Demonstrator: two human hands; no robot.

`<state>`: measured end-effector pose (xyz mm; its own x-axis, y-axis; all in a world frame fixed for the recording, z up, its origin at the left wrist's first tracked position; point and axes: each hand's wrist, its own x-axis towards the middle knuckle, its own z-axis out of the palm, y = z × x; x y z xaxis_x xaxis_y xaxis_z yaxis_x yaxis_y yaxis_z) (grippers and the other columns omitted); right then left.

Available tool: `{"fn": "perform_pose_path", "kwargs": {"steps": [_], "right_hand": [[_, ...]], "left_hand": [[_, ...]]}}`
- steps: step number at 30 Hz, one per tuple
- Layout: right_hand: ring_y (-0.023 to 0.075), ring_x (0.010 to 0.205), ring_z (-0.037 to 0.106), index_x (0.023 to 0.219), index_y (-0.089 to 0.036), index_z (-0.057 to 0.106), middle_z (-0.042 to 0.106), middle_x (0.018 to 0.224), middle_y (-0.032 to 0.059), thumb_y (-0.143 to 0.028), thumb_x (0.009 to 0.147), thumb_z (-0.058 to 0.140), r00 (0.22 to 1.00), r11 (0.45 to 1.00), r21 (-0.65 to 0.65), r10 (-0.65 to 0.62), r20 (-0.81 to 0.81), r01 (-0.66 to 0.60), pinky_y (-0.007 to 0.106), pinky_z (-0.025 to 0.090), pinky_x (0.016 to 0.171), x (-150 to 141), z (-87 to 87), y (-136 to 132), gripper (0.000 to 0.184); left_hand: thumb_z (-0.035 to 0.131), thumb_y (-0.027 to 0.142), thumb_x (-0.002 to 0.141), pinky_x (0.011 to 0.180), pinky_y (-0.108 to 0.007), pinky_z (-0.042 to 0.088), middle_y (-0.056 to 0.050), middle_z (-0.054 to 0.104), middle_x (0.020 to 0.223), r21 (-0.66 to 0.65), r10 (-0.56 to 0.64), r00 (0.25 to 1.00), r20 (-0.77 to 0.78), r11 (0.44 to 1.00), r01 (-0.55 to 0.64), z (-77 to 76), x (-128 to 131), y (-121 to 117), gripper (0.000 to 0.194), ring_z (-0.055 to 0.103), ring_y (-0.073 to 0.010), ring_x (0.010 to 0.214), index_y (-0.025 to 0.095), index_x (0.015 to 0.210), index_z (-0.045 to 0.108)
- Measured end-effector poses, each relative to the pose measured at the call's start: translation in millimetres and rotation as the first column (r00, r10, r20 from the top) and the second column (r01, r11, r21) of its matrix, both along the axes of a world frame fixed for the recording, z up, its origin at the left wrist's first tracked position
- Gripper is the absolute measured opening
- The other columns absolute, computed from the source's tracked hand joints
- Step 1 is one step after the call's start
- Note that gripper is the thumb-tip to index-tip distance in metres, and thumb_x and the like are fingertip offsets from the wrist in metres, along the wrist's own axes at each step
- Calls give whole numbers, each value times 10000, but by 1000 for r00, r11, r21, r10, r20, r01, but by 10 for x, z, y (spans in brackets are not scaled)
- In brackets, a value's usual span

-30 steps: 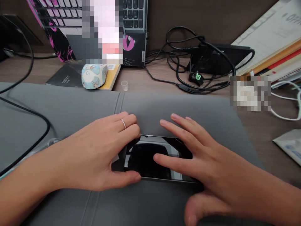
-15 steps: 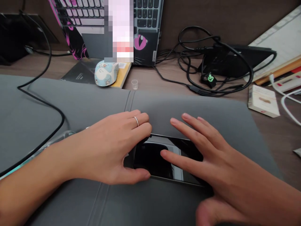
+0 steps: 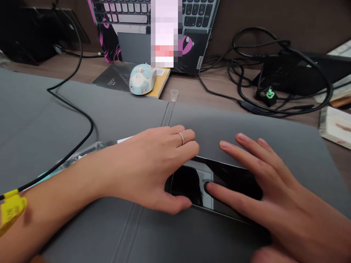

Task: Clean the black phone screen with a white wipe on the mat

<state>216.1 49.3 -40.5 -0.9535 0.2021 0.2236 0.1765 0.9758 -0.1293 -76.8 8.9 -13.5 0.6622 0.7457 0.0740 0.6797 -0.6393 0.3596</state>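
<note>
A black phone (image 3: 233, 179) lies flat, screen up, on a grey mat (image 3: 263, 135). My left hand (image 3: 148, 168), with a ring on one finger, grips the phone's left end between thumb and curled fingers. My right hand (image 3: 263, 193) lies flat over the right part of the screen with its fingers stretched out. Its index fingertip presses on the glass near the middle. Much of the phone is hidden under both hands.
Behind the mat lie a patterned mouse (image 3: 142, 78) on a yellow book, a small clear cap (image 3: 173, 95), a stickered laptop (image 3: 192, 22) and tangled black cables (image 3: 260, 84). A black cable (image 3: 79, 109) crosses the mat at left. A small box (image 3: 336, 126) sits at right.
The view has shifted left, so everything sits further right in the picture. My right index finger has slid a little along the screen. Both hands stay on the phone.
</note>
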Motion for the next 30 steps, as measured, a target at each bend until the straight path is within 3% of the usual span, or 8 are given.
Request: {"fn": "perform_pose_path", "kwargs": {"steps": [11,17,23,30], "right_hand": [[466,1586,65,1600,-304,390,86,1741,192,-950,758,478,999,1000,3,8,39,-9,767,147,1194,-19,-6,-1,1065],[499,1577,61,1590,-276,408,77,1734,228,-945,769,465,998,999,51,-9,61,6,809,200,1144,-64,46,-67,1061],[504,1567,131,1562,-308,461,70,1750,172,-891,823,479,998,998,33,-46,44,45,786,241,1153,-108,79,-118,941],[512,1568,84,1578,-339,429,38,1745,197,-850,875,451,989,999,-13,-34,144,36,821,308,1094,-342,156,-95,870]], "left_hand": [[740,503,792,734,-377,455,-44,543,935,5,4,1000,-8,1000,-4,-11,16,13,396,523,-234,873,185,952,564],[736,498,811,770,-373,461,-45,537,969,0,3,1000,-25,1000,-3,6,8,-19,422,530,-236,899,171,1030,581],[734,506,825,797,-359,462,-37,531,995,13,21,998,-64,1000,-20,40,1,-59,445,540,-227,930,155,1060,595],[740,506,800,787,-361,473,-49,560,970,45,2,1000,-31,999,-1,17,9,-29,426,540,-226,895,151,971,579]]}}
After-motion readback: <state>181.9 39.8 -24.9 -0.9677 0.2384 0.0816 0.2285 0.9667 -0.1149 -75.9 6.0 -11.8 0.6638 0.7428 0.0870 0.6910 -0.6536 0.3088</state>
